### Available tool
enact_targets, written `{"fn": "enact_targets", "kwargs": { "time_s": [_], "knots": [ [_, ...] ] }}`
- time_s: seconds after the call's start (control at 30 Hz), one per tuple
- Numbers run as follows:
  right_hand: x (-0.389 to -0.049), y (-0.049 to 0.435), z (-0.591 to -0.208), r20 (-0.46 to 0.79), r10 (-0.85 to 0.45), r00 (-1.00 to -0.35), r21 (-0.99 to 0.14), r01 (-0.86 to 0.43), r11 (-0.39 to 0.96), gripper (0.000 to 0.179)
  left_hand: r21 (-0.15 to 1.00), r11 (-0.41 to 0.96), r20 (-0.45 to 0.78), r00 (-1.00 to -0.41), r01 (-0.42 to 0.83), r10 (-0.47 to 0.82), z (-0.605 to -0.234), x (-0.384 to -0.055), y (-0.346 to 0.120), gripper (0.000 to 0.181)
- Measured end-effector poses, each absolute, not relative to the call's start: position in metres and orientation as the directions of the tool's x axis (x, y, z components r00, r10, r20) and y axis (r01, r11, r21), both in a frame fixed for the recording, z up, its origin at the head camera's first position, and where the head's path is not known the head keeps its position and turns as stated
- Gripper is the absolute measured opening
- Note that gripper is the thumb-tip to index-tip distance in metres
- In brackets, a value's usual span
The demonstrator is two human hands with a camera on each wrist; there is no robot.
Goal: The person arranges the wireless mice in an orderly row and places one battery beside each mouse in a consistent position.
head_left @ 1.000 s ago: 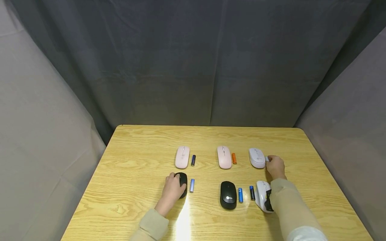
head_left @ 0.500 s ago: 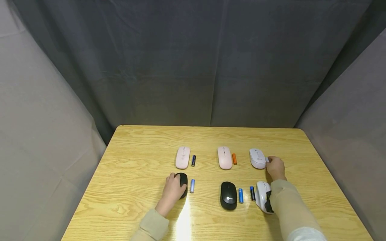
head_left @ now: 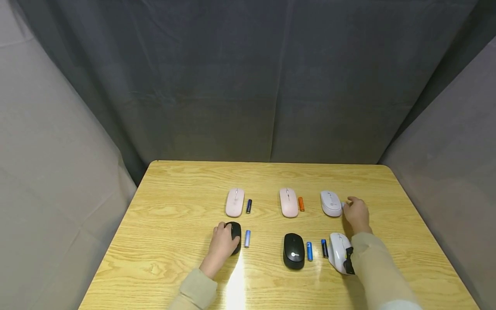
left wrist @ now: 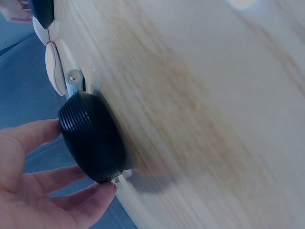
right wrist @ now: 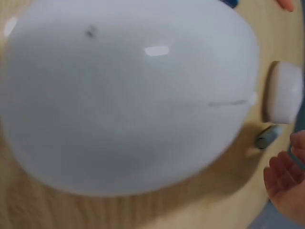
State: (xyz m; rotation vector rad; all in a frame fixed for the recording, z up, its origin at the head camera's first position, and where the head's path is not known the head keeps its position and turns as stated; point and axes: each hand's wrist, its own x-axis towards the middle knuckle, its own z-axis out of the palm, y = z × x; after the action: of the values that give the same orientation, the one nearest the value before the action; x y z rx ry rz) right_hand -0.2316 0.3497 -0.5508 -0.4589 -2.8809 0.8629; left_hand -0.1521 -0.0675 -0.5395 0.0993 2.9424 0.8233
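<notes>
My left hand (head_left: 222,244) grips a black mouse (head_left: 235,234) by its sides, thumb on one side and fingertips on the other, as the left wrist view shows. A pale blue battery (head_left: 247,239) lies just right of that mouse. My right hand (head_left: 356,214) is beside a light-coloured battery (right wrist: 268,137) on the table, its fingers loosely bent and apart from it. Left of this battery sits a small white mouse (head_left: 331,203). Under the right forearm, partly hidden, is a larger white mouse (head_left: 339,252) with a black side part; it fills much of the right wrist view.
At the back lie two pink mice (head_left: 234,202), one with a dark battery (head_left: 249,206), the other with an orange battery (head_left: 301,204). In front stand another black mouse (head_left: 293,252), a blue battery (head_left: 309,251) and a black-and-blue battery (head_left: 324,248). Dark curtain (head_left: 232,86) hangs behind the table.
My right hand has let go of the light-coloured battery and moved slightly right, its fingers loosening. My left hand and the black mouse have stayed in place.
</notes>
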Motion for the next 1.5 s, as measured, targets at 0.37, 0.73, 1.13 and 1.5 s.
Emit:
{"fn": "enact_targets", "kwargs": {
  "time_s": [0.37, 0.73, 1.13, 1.5],
  "knots": [
    [-0.224, 0.319, -0.507, 0.297, 0.396, -0.869, -0.612, 0.145, 0.777, 0.035, 0.53, 0.847, -0.06, -0.994, 0.043, 0.088, -0.54, -0.152, -0.067, 0.046],
    [-0.177, 0.273, -0.503, 0.349, 0.298, -0.888, -0.609, 0.027, 0.792, 0.036, 0.528, 0.848, -0.051, -0.994, 0.052, 0.093, -0.54, -0.153, -0.067, 0.046],
    [-0.13, 0.248, -0.53, 0.356, 0.228, -0.906, -0.553, -0.008, 0.833, 0.038, 0.523, 0.851, -0.052, -0.995, 0.048, 0.088, -0.54, -0.152, -0.067, 0.045],
    [-0.113, 0.241, -0.539, 0.194, 0.204, -0.96, -0.504, 0.081, 0.86, 0.04, 0.521, 0.852, -0.053, -0.995, 0.048, 0.088, -0.54, -0.152, -0.067, 0.046]
  ]
}}
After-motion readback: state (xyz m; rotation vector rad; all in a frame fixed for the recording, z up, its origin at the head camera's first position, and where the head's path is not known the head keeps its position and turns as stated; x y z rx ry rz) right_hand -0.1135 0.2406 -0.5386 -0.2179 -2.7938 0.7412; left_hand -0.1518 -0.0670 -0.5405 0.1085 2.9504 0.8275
